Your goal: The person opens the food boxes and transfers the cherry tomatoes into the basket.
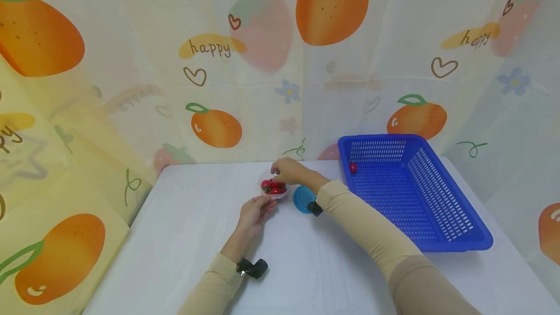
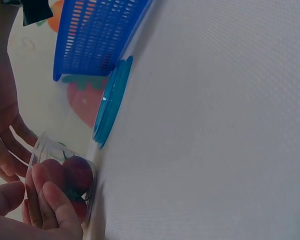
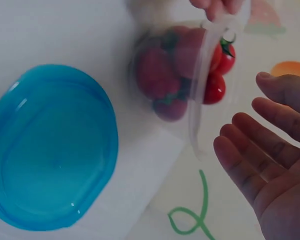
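Observation:
Cherry tomatoes (image 1: 273,184) with green stems fill a small clear plastic tub (image 3: 194,135) on the table. My left hand (image 1: 253,214) is at the near side of this tub. In the left wrist view its fingers (image 2: 60,205) lie fairly straight against the wall, with the thumb beside the rim. Over the tub's far side hovers my right hand (image 1: 289,171), holding nothing. Its fingers (image 3: 245,165) are spread and slightly bent in the right wrist view, beside the tub's mouth. Right of the tub lies a blue lid (image 1: 302,199), partly covered by the right wrist in the head view.
A large blue plastic basket (image 1: 455,198) stands on the right of the white table (image 1: 175,218), one red tomato (image 1: 353,168) in its far left corner. Fruit-printed curtains (image 1: 262,111) hang behind and beside the table. Each wrist wears a small black camera (image 1: 258,269).

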The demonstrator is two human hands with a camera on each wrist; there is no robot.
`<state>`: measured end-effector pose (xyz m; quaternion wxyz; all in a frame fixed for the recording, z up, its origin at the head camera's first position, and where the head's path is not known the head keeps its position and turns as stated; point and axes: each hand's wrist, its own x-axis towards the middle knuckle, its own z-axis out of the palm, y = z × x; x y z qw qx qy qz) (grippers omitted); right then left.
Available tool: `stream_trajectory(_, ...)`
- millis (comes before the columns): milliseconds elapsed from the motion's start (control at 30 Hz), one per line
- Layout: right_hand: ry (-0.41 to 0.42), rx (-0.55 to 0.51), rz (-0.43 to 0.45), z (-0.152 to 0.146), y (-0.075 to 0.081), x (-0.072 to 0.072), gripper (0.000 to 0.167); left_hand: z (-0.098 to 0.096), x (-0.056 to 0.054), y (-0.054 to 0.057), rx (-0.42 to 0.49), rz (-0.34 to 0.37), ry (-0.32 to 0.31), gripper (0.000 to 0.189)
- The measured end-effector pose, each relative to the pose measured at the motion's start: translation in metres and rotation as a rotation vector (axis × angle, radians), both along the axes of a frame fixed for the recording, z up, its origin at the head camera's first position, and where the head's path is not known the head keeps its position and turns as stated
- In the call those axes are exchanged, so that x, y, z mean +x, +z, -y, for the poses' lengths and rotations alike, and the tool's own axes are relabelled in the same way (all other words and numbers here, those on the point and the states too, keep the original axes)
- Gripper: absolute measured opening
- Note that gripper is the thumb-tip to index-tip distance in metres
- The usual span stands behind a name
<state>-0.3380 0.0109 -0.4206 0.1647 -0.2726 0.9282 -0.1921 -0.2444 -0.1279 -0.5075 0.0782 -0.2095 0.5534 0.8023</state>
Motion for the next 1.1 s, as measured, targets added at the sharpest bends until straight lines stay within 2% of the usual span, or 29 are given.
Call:
stream_trajectory(233,0.003,0.065,-0.024,0.006,-0.011,0.002,0.028,0.0,0.0,-0.001,0.012,-0.012,0.005,0.023)
stream_trajectory(467,0.008,0.082,-0.046,0.01,-0.019,0.0,0.023,0.0,-0.002,-0.002,0.029,-0.003,0.009,0.022)
stream_trajectory(667,-0.033,0.08,-0.022,0.013,-0.025,-0.001,0.02,0.0,-0.001,0.0,0.021,-0.003,0.002,0.023)
stream_trajectory(900,-0.051,0.086,-0.014,0.016,-0.027,-0.003,0.02,-0.001,-0.002,0.002,0.017,-0.005,-0.003,0.024)
stream_trajectory(1100,-0.035,0.099,-0.047,0.016,-0.024,-0.003,0.023,0.0,-0.001,0.002,0.014,-0.013,-0.003,0.024)
